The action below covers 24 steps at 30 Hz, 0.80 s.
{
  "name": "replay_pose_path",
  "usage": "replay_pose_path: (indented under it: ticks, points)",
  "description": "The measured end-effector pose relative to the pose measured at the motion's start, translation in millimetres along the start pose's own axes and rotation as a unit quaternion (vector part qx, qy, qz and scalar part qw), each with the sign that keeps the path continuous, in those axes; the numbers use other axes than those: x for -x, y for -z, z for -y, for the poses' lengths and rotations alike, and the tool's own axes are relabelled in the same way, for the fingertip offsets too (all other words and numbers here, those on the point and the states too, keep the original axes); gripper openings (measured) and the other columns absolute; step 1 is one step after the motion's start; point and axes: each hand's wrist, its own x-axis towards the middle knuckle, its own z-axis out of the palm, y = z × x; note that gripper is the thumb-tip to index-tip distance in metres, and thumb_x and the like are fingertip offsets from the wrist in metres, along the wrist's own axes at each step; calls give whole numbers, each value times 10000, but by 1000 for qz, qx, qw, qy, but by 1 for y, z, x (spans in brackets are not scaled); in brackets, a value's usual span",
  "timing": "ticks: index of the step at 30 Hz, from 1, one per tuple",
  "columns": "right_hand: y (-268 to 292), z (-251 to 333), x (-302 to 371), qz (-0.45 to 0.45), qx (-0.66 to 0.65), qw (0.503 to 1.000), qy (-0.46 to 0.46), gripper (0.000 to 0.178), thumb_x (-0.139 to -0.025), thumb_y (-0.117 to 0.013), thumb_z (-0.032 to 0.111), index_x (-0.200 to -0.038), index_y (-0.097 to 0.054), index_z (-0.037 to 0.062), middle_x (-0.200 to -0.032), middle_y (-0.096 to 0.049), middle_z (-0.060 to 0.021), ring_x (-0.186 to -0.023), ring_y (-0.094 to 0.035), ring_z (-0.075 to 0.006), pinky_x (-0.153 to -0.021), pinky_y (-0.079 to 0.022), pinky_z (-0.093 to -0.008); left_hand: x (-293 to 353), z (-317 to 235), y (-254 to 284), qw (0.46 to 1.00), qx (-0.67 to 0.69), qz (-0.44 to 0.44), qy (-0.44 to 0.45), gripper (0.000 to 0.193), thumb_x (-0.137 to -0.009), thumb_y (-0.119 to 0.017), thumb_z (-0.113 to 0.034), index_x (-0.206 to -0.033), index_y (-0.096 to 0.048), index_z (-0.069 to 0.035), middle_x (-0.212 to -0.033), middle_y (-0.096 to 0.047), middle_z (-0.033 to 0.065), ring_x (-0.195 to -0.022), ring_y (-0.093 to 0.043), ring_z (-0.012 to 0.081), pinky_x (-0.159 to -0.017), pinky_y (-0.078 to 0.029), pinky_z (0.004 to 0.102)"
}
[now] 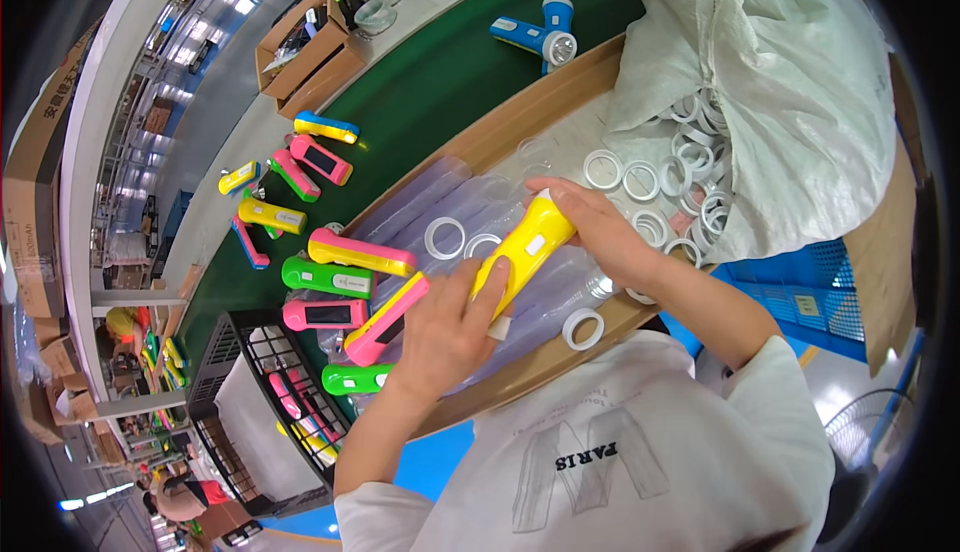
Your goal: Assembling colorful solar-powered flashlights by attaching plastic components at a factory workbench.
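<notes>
Your left hand (447, 324) is closed around the lower end of a yellow flashlight (527, 250); your right hand (607, 230) curls around its upper end. Flashlight held above a cardboard tray (545, 97) containing loose white rings (428, 239). To its left, a green flashlight (325, 277). Farther: blue flashlights (518, 32) on a green tabletop (440, 82).

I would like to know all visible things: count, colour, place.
Held flashlight: one, yellow, in both hands
Loose flashlights: many, multicoloured, left side
Far flashlights: at least two, blue, top centre
Rings: many, white, in box
Cardboard box: one, brown, centre
Plastic wrapping: uncounted, translucent, in box
Woven sack: one, white, upper right
Crate: one, black, lower left
Bin: one, blue, right
Carton: one, brown, upper left
Worktop: one, green, behind box
Co-worker: one, blurred, lower left
Left hand: one, bare, flashlight's lower part
Right hand: one, bare, flashlight's upper end
</notes>
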Motion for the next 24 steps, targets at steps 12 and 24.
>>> replay_pose_path:
  ticks: [12,24]
  points:
    - [9,-12,-16,69,-7,992,-107,373,-990,-400,293,-927,-625,2,-859,-651,-114,-830,-622,-213,-811,-496,-325,-3,-17,2,995,92,22,-13,493,-723,-766,-137,-1183,-607,-54,-1119,-609,188,-803,-647,297,-654,-533,358]
    - [11,13,5,121,-186,972,71,555,-965,-460,471,-1352,-399,78,-1253,-520,-118,-1175,-535,-221,-975,-444,-375,19,-13,-42,402,831,-14,384,640,-889,-608,-433,-1351,-427,-27,-1122,-612,176,-745,-603,205,-540,-457,273]
